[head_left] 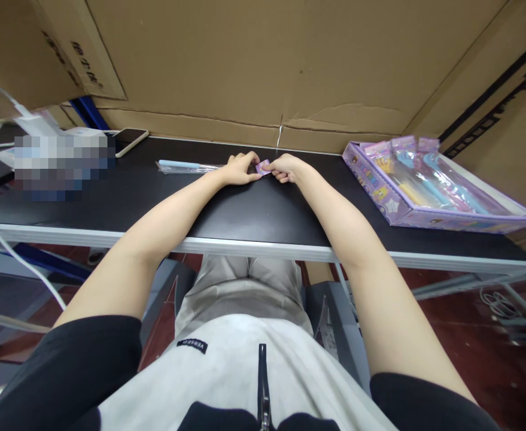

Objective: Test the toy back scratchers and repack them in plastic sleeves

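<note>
A small purple printed card [263, 168] lies between my hands near the middle of the table. My left hand [239, 169] is closed at the card's left edge, with thumb and forefinger on either side of it. My right hand [288, 168] has its fingers curled and pinches the card's right side. To the left, a clear plastic sleeve [206, 169] with a light blue stick-like handle [179, 164] lies flat on the table. Its right end passes behind my left hand, so whether it joins the card is hidden.
On the right stands a purple display box [397, 209] with several bagged blue, yellow and purple claw-ended sticks. At the back left are a phone [130, 141], a white charger [38, 124] and a cable [15, 251]. Cardboard walls [245, 66] enclose the black table [263, 209].
</note>
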The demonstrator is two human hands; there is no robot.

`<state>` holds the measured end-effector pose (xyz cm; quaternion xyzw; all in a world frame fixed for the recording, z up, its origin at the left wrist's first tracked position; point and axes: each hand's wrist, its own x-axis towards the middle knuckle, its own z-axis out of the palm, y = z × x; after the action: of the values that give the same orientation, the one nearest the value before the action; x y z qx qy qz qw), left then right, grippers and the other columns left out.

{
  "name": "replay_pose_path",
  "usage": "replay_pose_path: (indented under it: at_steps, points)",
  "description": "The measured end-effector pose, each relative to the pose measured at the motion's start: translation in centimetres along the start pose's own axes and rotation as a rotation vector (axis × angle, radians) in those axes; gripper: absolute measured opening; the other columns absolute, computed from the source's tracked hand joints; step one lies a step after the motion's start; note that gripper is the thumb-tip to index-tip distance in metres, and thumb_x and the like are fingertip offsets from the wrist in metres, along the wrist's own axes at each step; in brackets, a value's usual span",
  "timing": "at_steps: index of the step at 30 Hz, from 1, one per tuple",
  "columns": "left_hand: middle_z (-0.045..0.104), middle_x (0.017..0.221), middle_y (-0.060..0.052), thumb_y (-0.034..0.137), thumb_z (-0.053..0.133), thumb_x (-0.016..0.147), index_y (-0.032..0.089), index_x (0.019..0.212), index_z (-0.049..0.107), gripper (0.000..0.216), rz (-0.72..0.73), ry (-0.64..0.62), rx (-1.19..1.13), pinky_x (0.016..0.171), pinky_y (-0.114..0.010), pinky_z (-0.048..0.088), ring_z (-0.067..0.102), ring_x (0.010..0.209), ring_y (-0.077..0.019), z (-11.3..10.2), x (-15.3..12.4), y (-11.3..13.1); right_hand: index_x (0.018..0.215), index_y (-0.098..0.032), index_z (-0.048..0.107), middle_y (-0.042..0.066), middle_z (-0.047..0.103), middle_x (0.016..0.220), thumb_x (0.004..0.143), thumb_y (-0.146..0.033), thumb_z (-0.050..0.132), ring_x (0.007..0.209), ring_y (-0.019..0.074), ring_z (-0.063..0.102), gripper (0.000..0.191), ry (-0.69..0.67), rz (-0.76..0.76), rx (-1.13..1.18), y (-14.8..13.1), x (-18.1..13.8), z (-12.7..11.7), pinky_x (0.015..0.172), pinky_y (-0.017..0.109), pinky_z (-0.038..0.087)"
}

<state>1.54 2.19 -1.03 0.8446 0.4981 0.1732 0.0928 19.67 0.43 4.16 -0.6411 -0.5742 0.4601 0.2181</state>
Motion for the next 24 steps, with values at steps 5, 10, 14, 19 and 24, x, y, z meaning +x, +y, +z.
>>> replay_pose_path:
  at_steps: [5, 10, 14, 19, 24]
  points:
    - [0.066, 0.155, -0.019, 0.044, 0.065, 0.093, 0.019, 0.147, 0.056, 0.060, 0.006, -0.001, -0.067, 0.126, -0.064, 0.034, 0.062, 0.145, -0.0393, 0.0, 0.0, -0.1, 0.075, -0.021, 0.044, -0.010, 0.036, 0.051, 0.111, -0.015, 0.063, 0.041, 0.0012, 0.023, 0.041, 0.003, -0.009, 0.039, 0.0, 0.1, 0.3, 0.036, 0.015, 0.017]
    - [0.067, 0.154, -0.020, 0.046, 0.071, 0.090, 0.020, 0.145, 0.056, 0.062, 0.038, 0.048, -0.119, 0.124, -0.064, 0.037, 0.062, 0.146, -0.0401, 0.2, 0.0, -0.6, 0.075, -0.022, 0.042, -0.011, 0.035, 0.052, 0.108, -0.020, 0.071, 0.042, 0.0016, 0.022, 0.044, -0.009, -0.023, 0.061, -0.1, -0.1, 0.7, 0.037, 0.015, 0.016]
    - [0.069, 0.151, -0.019, 0.046, 0.074, 0.090, 0.020, 0.144, 0.058, 0.062, 0.067, 0.116, -0.156, 0.123, -0.064, 0.038, 0.064, 0.142, -0.0403, 0.5, 0.4, -1.4, 0.078, -0.021, 0.046, -0.008, 0.042, 0.054, 0.108, -0.029, 0.072, 0.043, 0.0029, 0.024, 0.041, 0.000, -0.058, 0.059, -0.1, 0.0, 0.4, 0.037, 0.016, 0.018]
    - [0.070, 0.150, -0.017, 0.047, 0.081, 0.087, 0.022, 0.146, 0.059, 0.068, 0.091, 0.192, -0.204, 0.122, -0.060, 0.042, 0.064, 0.142, -0.0394, 0.8, 0.9, -2.1, 0.084, -0.019, 0.052, -0.004, 0.050, 0.062, 0.111, -0.029, 0.066, 0.044, 0.0044, 0.030, 0.032, -0.043, -0.113, 0.119, 0.0, 0.2, -0.2, 0.039, 0.017, 0.025]
    - [0.068, 0.154, -0.018, 0.047, 0.082, 0.089, 0.023, 0.149, 0.057, 0.069, 0.088, 0.206, -0.209, 0.123, -0.061, 0.041, 0.063, 0.144, -0.0399, 1.1, 1.0, -2.2, 0.080, -0.018, 0.052, -0.005, 0.047, 0.063, 0.109, -0.006, 0.055, 0.046, 0.0042, 0.031, 0.031, 0.027, -0.145, 0.141, -0.4, -0.4, 0.4, 0.043, 0.017, 0.026]
